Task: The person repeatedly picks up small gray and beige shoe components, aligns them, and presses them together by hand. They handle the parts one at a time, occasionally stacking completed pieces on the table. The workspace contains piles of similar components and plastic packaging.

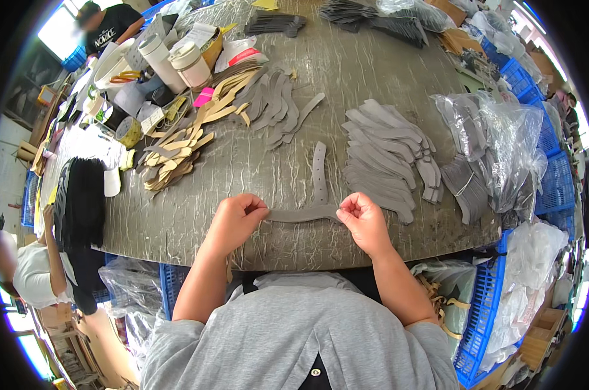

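Observation:
My left hand (240, 221) pinches the left end of a grey strap (301, 214) between thumb and fingers. The strap's other end is gripped by my right hand (364, 221), so it lies stretched across the table close to me. A second grey strap (319, 170) with a row of small holes points away from me and meets the first; whether the two are joined, I cannot tell. Just right of it lies a fanned pile of grey curved straps (382, 149). Looser grey straps (271, 104) and tan strips (177, 156) lie farther left.
A white jar (189, 65) and yellow tape roll (128, 131) crowd the left side. Plastic-wrapped straps (496, 143) and blue crates (554, 182) stand right. Dark strap stacks (275, 24) lie at the back. One person (44, 266) is at left, another (109, 29) far left.

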Motion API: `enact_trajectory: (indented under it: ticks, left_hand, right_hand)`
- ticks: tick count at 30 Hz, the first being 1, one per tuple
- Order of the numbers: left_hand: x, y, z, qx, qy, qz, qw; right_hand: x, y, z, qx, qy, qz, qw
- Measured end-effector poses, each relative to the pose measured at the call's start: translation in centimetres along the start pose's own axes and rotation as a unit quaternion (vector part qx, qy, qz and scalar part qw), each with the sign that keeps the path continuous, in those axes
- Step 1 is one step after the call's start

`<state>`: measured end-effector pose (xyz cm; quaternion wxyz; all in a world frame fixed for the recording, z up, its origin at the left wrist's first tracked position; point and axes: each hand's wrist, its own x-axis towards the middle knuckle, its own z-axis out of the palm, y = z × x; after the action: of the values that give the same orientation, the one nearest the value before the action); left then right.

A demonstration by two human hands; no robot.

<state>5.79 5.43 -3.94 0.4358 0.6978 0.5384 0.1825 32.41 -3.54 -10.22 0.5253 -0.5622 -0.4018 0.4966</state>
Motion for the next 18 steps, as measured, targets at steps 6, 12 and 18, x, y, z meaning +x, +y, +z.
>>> enact_trajectory:
  ticks: [6, 12, 18]
  left_hand:
    - [1.5, -2.1, 1.9, 0.054, -0.009, 0.002, 0.998]
    - [2.1, -2.1, 1.9, 0.054, -0.034, -0.025, 0.998]
    - [2.1, -2.6, 2.0, 0.038, -0.033, -0.032, 0.998]
  right_hand:
    - [0.2, 1.5, 0.4, -0.148, 0.058, -0.026, 0.987]
    - [0.7, 1.3, 0.2, -0.185, 0.062, -0.006, 0.981]
    - [0.8, 1.5, 0.3, -0.192, 0.063, -0.008, 0.979]
